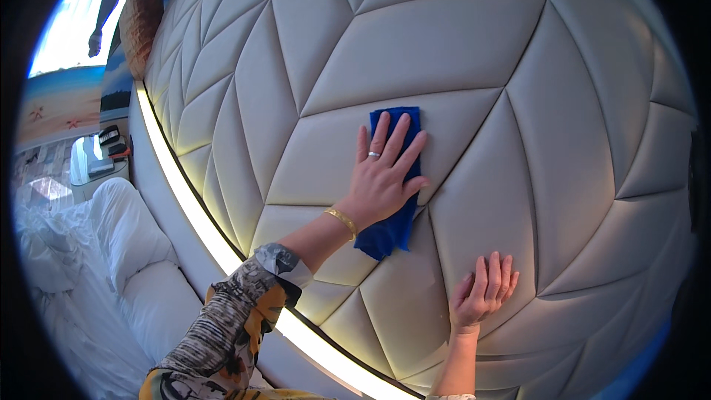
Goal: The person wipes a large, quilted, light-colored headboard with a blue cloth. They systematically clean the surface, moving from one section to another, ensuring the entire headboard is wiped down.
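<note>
My left hand (386, 178), with a ring and a gold-coloured bracelet, lies spread over a blue cloth (389, 236). It holds the cloth flat against a cream padded panel (439, 39), which looks like an upholstered headboard with leaf-shaped segments. Part of the cloth is hidden under the palm and fingers. Lower and to the right, my right hand (482, 291) rests against the same panel. Nothing shows in it, and its fingers are slightly apart.
A lit strip (189, 189) runs along the panel's edge. White bedding and pillows (147, 300) lie at the left. Beyond them stands a bedside table (83, 169) with a telephone (109, 134) and small items. A bright window (72, 16) is at upper left.
</note>
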The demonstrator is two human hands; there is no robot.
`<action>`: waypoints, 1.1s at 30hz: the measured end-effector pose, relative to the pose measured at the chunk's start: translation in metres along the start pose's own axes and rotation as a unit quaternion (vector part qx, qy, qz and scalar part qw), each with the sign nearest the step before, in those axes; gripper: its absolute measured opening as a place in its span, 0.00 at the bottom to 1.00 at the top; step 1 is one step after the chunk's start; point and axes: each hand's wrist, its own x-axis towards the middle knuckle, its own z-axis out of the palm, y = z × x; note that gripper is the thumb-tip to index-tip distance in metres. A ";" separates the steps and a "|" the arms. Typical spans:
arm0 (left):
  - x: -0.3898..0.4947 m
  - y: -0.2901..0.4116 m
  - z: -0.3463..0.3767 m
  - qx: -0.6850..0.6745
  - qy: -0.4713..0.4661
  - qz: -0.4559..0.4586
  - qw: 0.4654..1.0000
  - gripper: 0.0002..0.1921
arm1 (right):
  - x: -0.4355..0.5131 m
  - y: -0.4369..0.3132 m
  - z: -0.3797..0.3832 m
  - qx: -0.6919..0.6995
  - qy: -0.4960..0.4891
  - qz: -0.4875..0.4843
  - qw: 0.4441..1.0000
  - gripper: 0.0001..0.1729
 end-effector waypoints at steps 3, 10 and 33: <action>-0.022 -0.006 0.000 0.004 0.011 -0.022 1.000 0.38 | 0.000 -0.001 0.001 -0.005 0.004 0.002 1.000 0.16; -0.036 0.008 0.001 -0.027 -0.016 -0.004 0.999 0.39 | -0.003 0.002 0.001 0.007 0.011 -0.001 1.000 0.16; -0.021 -0.071 -0.003 0.039 0.034 -0.087 0.995 0.38 | 0.018 -0.007 0.010 -0.045 0.001 -0.023 0.999 0.17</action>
